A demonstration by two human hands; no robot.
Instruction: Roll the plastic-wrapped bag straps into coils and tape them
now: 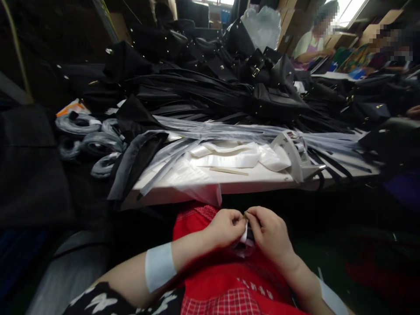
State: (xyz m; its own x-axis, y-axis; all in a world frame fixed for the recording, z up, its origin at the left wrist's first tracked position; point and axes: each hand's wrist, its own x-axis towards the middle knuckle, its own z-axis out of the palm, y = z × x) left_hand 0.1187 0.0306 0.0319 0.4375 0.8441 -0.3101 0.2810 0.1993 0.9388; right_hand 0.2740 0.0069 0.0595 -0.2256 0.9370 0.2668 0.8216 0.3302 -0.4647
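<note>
Over the lap of a red apron (210, 271), my left hand (226, 228) and my right hand (271, 231) meet fingertip to fingertip. Both are closed in a pinch. Between them is a small item too hidden to name, with a brownish bit at the fingertips. A narrow white strip (244, 234) hangs just below the fingers. Under it lies something dark in clear plastic (244, 249), partly covered by my hands.
The white table (210, 188) ahead holds a tape dispenser (292, 153), white sheeting (229, 155), a thin stick (229, 171) and plastic-wrapped straps. Coiled straps (101, 143) lie left. Black bags (278, 100) pile up behind. A co-worker (310, 46) sits at the back right.
</note>
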